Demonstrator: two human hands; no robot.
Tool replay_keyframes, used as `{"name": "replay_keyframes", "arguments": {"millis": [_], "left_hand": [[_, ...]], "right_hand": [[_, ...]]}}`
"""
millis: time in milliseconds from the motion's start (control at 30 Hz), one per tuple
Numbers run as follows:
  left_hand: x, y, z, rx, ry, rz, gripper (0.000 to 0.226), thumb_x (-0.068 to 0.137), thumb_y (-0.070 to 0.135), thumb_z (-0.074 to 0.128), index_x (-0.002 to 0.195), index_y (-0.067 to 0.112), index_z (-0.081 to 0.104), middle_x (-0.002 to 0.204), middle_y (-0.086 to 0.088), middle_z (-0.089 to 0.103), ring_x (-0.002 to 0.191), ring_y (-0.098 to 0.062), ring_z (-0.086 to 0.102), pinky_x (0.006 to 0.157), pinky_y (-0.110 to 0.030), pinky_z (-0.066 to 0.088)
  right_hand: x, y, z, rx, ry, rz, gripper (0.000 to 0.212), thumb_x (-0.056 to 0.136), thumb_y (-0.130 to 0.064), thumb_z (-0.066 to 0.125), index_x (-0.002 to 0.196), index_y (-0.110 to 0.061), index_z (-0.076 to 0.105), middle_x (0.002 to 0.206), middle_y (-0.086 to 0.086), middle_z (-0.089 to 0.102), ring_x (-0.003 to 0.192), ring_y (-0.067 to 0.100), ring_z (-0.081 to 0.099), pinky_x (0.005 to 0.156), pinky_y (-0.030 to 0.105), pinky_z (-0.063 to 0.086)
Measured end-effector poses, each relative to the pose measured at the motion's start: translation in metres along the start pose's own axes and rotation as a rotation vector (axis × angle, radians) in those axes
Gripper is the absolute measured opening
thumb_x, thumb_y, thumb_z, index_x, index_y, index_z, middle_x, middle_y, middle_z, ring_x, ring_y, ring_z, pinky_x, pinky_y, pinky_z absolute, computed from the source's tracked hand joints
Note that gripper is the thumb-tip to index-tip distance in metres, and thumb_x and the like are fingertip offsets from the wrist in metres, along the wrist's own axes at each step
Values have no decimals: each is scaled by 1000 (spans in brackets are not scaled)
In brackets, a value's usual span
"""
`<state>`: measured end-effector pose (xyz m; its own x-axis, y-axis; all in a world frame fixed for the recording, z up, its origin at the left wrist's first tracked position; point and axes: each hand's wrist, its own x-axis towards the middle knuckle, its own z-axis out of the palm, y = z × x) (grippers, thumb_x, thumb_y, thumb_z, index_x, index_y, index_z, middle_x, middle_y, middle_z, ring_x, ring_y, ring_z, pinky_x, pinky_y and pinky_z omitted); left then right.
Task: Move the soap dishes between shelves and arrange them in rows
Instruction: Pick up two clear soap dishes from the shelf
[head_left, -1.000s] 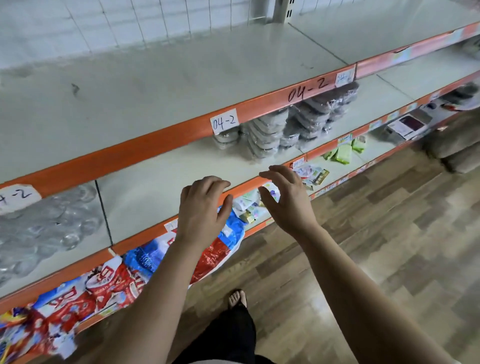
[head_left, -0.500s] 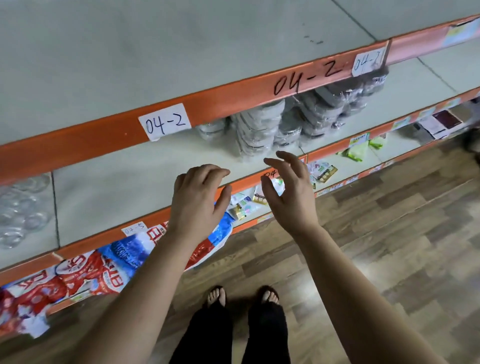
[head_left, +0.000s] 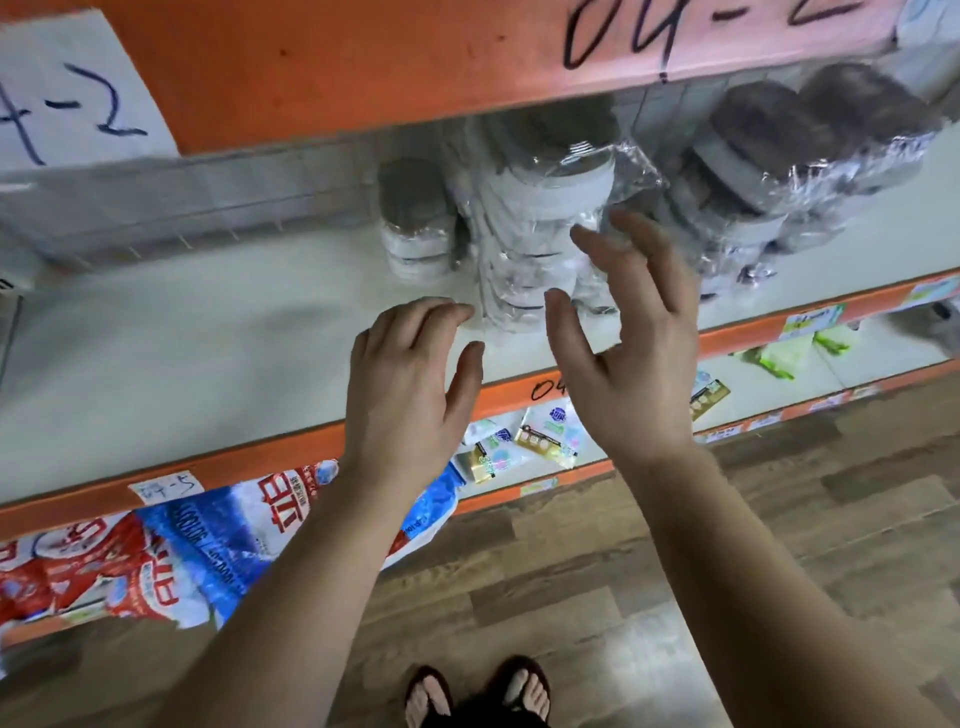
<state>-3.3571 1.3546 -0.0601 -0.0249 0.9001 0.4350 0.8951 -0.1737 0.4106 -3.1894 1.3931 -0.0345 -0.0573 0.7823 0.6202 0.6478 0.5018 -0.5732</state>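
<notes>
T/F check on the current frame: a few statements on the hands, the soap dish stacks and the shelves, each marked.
1. The left hand and the right hand both hold nothing. True.
2. The plastic-wrapped stack of soap dishes lies on the floor. False: it stands on the shelf under the orange rail marked 04-2.
3. A smaller stack of soap dishes stands just left of that wrapped stack. True.
4. The red and blue bags share the soap dishes' shelf. False: they lie one shelf lower.
5. The right hand grips the wrapped stack. False: its fingers are spread open in front of it.
</notes>
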Motion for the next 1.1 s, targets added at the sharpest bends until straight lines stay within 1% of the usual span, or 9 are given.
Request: {"name": "replay_keyframes", "arguments": {"millis": [100, 233, 333, 467, 633, 767, 867, 933, 1100], "left_hand": [[10, -8, 18, -2, 51, -3, 36, 95, 29, 47, 119, 8, 65, 117, -8, 65, 107, -28, 59, 91, -37, 40], [25, -21, 31, 30, 118, 13, 36, 95, 28, 47, 118, 8, 66, 117, -9, 65, 106, -31, 59, 91, -39, 40], [34, -32, 36, 67, 137, 21, 35, 95, 29, 47, 117, 10, 66, 117, -8, 65, 107, -32, 59, 90, -41, 40], [39, -42, 42, 69, 168, 30, 34, 96, 30, 48, 118, 10, 65, 117, -8, 65, 108, -31, 59, 91, -41, 40], [35, -45, 47, 58, 187, 49, 35, 96, 30, 48, 118, 10, 66, 118, -7, 64, 108, -29, 59, 91, -40, 39], [30, -45, 48, 45, 184, 61, 36, 96, 31, 47, 119, 11, 65, 119, -6, 64, 108, -27, 59, 90, -39, 39], [30, -42, 47, 36, 178, 71, 36, 97, 31, 46, 120, 10, 65, 119, -6, 63, 108, -27, 59, 90, -40, 40], [31, -37, 47, 20, 181, 81, 37, 97, 30, 46, 121, 9, 64, 120, -7, 63, 109, -28, 59, 91, -40, 41], [42, -13, 47, -2, 243, 132, 43, 97, 27, 50, 131, 2, 58, 133, -16, 55, 119, -31, 50, 101, -42, 40]], "right_hand": [[15, 15, 15, -59, 119, -107, 34, 91, -18, 64, 122, -1, 65, 132, 23, 52, 124, 42, 48, 103, 53, 38], [36, 26, 31, -118, 236, -157, 39, 88, -25, 69, 120, -3, 66, 133, 24, 52, 125, 42, 47, 109, 52, 32], [54, 29, 42, -124, 256, -172, 46, 86, -35, 71, 117, -3, 67, 131, 24, 53, 126, 33, 43, 109, 53, 33], [68, 31, 53, -96, 232, -114, 52, 84, -51, 66, 114, -9, 69, 131, 21, 54, 121, 38, 51, 99, 55, 42], [70, 27, 61, -61, 218, -45, 52, 78, -55, 68, 105, -11, 67, 125, 17, 56, 106, 39, 57, 85, 53, 48], [74, 25, 68, -112, 213, -35, 49, 80, -50, 66, 103, -7, 62, 117, 15, 59, 100, 38, 54, 84, 45, 42], [78, 25, 67, -94, 295, -86, 38, 80, -36, 71, 94, -3, 61, 100, 10, 62, 95, 29, 52, 82, 37, 36], [76, 25, 61, -83, 328, -95, 35, 81, -34, 73, 91, -4, 60, 96, 7, 61, 93, 24, 49, 83, 33, 31], [59, 36, 31, -85, 393, -103, 34, 83, -29, 76, 90, -1, 59, 96, 8, 62, 94, 19, 45, 85, 34, 31]]}}
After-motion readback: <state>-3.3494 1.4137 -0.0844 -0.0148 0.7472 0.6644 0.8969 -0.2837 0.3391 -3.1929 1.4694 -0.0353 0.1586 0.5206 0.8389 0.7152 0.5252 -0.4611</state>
